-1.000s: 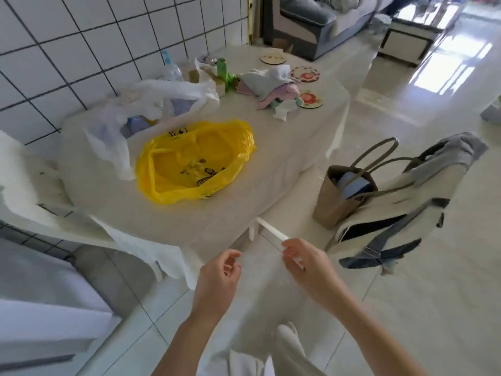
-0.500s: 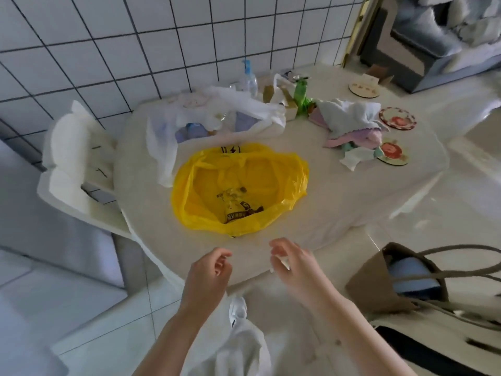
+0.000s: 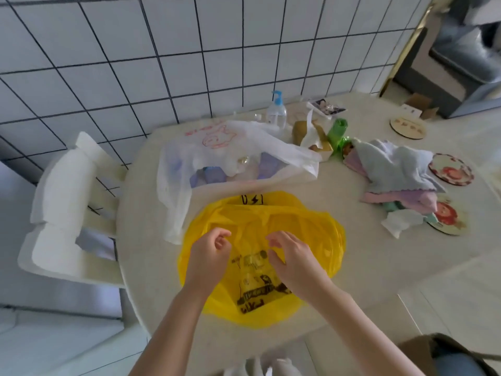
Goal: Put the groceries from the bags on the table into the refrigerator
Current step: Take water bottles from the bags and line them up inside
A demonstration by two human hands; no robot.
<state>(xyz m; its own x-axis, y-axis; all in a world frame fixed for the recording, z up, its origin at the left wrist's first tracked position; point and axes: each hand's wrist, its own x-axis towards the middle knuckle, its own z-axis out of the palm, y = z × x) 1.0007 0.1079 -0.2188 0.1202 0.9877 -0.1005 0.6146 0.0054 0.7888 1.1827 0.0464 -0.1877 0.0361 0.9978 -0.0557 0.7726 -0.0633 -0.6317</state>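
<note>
A yellow plastic bag (image 3: 311, 232) with black print lies open on the pale round table (image 3: 379, 272), near its front edge. Behind it a white, half-see-through bag (image 3: 244, 153) holds several bluish packs. Both of my hands hover over the yellow bag's mouth. My left hand (image 3: 208, 253) has its fingers curled at the bag's left rim; blur hides whether it pinches the plastic. My right hand (image 3: 292, 259) has its fingers bent loosely above the bag's middle and holds nothing I can see.
A white chair (image 3: 62, 207) stands left of the table against the tiled wall. At the back are a pump bottle (image 3: 276, 109) and a green bottle (image 3: 337, 131). Folded cloths (image 3: 393, 164) and round coasters (image 3: 451, 169) lie to the right. A brown tote (image 3: 447, 354) sits on the floor.
I have stepped up to the table and turned to face it. Both hands moved forward from below the table edge to over the yellow bag.
</note>
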